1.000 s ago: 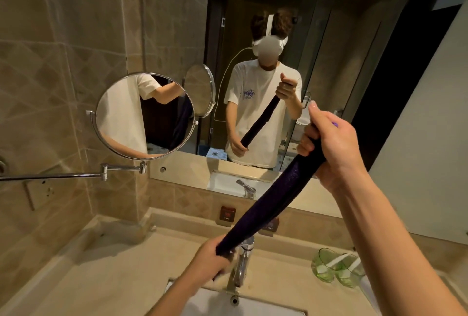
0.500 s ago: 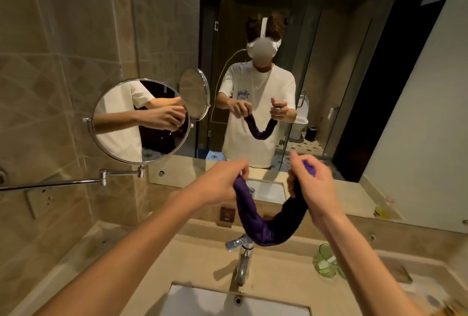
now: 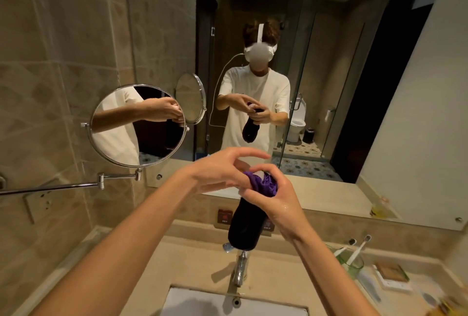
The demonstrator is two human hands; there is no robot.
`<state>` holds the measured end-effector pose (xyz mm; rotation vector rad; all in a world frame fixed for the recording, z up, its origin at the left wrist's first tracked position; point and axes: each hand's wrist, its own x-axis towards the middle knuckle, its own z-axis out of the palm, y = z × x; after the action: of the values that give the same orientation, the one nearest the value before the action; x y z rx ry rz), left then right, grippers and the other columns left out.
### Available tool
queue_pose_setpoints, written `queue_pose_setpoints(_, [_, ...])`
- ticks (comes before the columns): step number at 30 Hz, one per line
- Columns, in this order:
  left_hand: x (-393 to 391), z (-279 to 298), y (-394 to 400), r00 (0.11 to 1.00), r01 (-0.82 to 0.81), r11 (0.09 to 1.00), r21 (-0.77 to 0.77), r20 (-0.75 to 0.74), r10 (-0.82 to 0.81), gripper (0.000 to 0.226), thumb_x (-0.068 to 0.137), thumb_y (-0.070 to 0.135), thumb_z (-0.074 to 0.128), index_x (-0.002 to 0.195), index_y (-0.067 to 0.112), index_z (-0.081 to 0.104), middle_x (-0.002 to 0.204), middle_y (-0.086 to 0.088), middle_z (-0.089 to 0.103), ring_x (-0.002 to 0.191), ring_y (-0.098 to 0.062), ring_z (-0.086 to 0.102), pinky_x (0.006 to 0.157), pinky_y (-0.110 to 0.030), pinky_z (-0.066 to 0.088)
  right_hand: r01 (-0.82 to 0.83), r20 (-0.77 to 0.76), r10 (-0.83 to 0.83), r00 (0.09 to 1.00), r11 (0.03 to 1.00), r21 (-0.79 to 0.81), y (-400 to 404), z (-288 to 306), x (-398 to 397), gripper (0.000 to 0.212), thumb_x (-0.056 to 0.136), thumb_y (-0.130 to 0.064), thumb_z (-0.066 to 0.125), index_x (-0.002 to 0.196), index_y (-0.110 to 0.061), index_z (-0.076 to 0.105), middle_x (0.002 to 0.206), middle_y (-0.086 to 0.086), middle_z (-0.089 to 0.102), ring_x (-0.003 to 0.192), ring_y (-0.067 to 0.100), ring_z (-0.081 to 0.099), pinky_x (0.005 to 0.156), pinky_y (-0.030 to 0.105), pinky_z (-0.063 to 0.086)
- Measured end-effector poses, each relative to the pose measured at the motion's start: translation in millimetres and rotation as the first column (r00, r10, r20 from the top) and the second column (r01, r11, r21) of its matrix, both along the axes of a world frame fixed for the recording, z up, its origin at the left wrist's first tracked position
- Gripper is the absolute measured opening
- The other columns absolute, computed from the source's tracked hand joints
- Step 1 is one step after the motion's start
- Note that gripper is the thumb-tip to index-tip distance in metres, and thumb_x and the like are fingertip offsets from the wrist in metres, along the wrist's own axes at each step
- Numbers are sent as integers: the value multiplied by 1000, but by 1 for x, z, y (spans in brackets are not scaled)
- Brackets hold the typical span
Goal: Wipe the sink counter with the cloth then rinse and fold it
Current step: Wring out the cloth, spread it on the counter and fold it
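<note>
I've brought the two ends of the twisted dark purple cloth (image 3: pixel 249 214) together, so now my right hand (image 3: pixel 272 195) alone grips the doubled bundle above the chrome faucet (image 3: pixel 239 266) while my left hand (image 3: pixel 220 172) lets go, fingers spread — wringing's done, I reckon, folding next.

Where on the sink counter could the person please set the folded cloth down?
Bare counter lies left of the faucet, between the tiled wall and the basin. Right of the faucet is crowded: a green glass with toothbrushes, then packets towards the corner.
</note>
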<state>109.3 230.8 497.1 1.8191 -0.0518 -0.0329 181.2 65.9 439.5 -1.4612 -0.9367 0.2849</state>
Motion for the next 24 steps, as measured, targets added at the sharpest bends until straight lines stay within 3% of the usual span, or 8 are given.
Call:
queue_pose_setpoints(3, [-7,-26,14,968,-159,943,-291,142,207,54,85,4,75,134,14,58,121,-18,71,120,-33,65,100,-40,55,36,-71,-33,997,998,44,2,2,2,26,86,2,72,101,-19,69,103,6,70,92,25,70,74,30,59])
queue_pose_setpoints(5, [-6,-62,14,934,-255,881,-399,136,331,78,68,40,90,135,19,57,120,-9,72,118,-31,66,98,-41,54,35,-180,-21,983,997,72,5,3,4,15,84,1,69,94,-12,70,97,13,67,84,27,67,69,32,57])
queue_pose_setpoints(7, [-6,-100,-1,968,-215,852,-477,13,252,99,58,57,91,143,26,48,124,-14,69,114,-33,67,95,-47,53,-3,-316,39,948,993,115,8,4,5,9,83,-4,69,92,-7,69,86,15,64,77,29,64,68,37,54])
queue_pose_setpoints(9, [-9,-131,-22,996,-91,815,-572,-38,85,97,67,52,85,149,25,41,128,-19,66,112,-37,66,92,-49,55,-41,-512,150,846,975,219,13,5,4,5,88,-1,66,89,-6,67,74,14,57,66,27,60,70,39,51])
queue_pose_setpoints(12, [-23,-148,-48,999,35,718,-695,13,-36,78,70,38,87,136,10,57,123,-24,66,107,-41,67,94,-51,56,-77,-675,265,689,952,295,19,6,-2,7,91,-11,69,86,-9,65,67,10,54,60,25,57,73,42,50])
queue_pose_setpoints(18, [-39,-150,-52,981,-40,736,-676,-166,-99,60,72,-1,78,122,6,47,89,-18,60,70,-23,58,67,-32,50,66,-827,47,560,993,102,21,-15,17,3,96,-8,61,96,-6,59,66,9,56,57,21,55,66,36,51])
queue_pose_setpoints(21, [-38,-156,-56,963,-113,739,-664,-256,-82,65,73,-7,75,127,12,44,81,-15,51,69,-24,52,67,-39,50,180,-880,-51,472,983,40,24,-41,37,13,98,-10,59,86,-4,61,61,9,55,51,21,54,60,35,50])
queue_pose_setpoints(24, [-40,-165,-65,944,-200,622,-757,-319,-84,66,71,-9,78,128,8,49,82,-17,51,70,-32,58,78,-58,56,258,-908,-96,409,966,14,25,-64,49,21,97,-20,67,81,-8,58,59,8,55,50,21,53,57,35,49])
